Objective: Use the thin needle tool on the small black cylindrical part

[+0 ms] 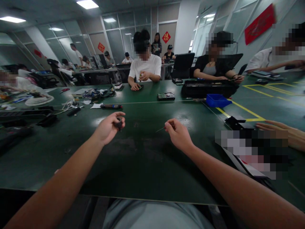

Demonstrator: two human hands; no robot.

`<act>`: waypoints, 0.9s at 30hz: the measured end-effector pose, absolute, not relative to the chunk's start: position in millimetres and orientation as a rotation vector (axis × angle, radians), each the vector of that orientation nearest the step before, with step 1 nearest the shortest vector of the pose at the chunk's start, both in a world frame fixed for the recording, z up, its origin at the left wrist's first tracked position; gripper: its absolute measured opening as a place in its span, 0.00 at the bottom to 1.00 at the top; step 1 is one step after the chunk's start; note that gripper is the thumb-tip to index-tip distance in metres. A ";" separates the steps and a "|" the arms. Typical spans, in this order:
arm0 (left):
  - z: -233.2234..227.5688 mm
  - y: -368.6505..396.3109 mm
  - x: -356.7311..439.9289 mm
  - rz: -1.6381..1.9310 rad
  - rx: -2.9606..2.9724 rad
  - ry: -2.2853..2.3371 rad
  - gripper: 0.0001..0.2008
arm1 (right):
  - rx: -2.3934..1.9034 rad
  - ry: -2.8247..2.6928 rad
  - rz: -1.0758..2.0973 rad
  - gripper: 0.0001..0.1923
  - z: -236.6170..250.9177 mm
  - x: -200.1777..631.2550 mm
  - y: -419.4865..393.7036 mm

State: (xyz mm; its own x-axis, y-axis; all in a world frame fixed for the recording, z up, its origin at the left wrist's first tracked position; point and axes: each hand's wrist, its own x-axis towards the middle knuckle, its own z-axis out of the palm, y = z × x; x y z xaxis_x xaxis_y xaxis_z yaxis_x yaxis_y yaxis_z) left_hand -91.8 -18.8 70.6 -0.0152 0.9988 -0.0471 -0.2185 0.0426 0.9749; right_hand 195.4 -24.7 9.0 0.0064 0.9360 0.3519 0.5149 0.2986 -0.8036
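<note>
My left hand [110, 128] is raised above the green table [140, 171], its fingers curled round a small black ring-shaped piece [118, 123] that resembles a roll of tape. To the right, my right hand [178, 133] pinches a thin wire [160, 129] with a bit of red near the fingertips. The wire's free end points left, towards my other hand. My fingers hide the rest of it. A gap separates the two hands.
Beyond my hands lie a dark tube-like tool [111, 106], a circuit board [166, 96] and a blue tray [218, 100]. Tangled cables and parts [95, 93] cover the left side. A co-worker's hand [283, 132] rests at the right; other people sit across the table.
</note>
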 end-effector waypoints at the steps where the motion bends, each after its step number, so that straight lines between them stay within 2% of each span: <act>1: 67.2 -18.9 -77.0 1.235 1.038 1.045 0.14 | -1.350 -1.637 0.567 0.12 8.6 196.0 -24.5; 3: 59.3 -19.7 -48.4 1.144 1.148 1.016 0.15 | -1.362 -1.627 0.552 0.13 8.1 197.1 -24.0; 7: 37.7 -21.2 -1.6 0.974 1.537 1.259 0.25 | -1.339 -1.606 0.543 0.12 7.2 198.4 -22.7; 11: 14.5 -19.9 16.9 0.913 1.808 1.350 0.20 | -1.352 -1.629 0.522 0.12 9.8 197.9 -22.8; 14: 3.1 -16.6 12.0 0.853 1.954 1.325 0.17 | -1.384 -1.661 0.473 0.15 14.3 196.8 -25.7; 17: -2.8 -11.9 0.7 0.814 2.067 1.288 0.17 | -1.366 -1.655 0.452 0.18 18.2 196.3 -30.2; 23: -9.1 -2.1 -15.1 0.929 2.045 1.305 0.22 | -1.124 -1.526 0.563 0.13 18.5 197.3 -34.3; 27: -8.7 0.1 -17.4 0.954 2.077 1.328 0.20 | -1.082 -1.498 0.641 0.12 14.1 195.5 -31.9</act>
State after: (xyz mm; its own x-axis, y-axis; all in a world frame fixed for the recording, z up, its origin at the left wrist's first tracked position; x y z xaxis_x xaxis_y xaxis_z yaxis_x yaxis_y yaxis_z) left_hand -17.4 0.1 -8.7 0.2813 0.9139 0.2925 0.5690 -0.4044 0.7161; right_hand 195.5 -31.9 14.1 0.0454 0.8866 0.4603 0.2796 0.4311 -0.8579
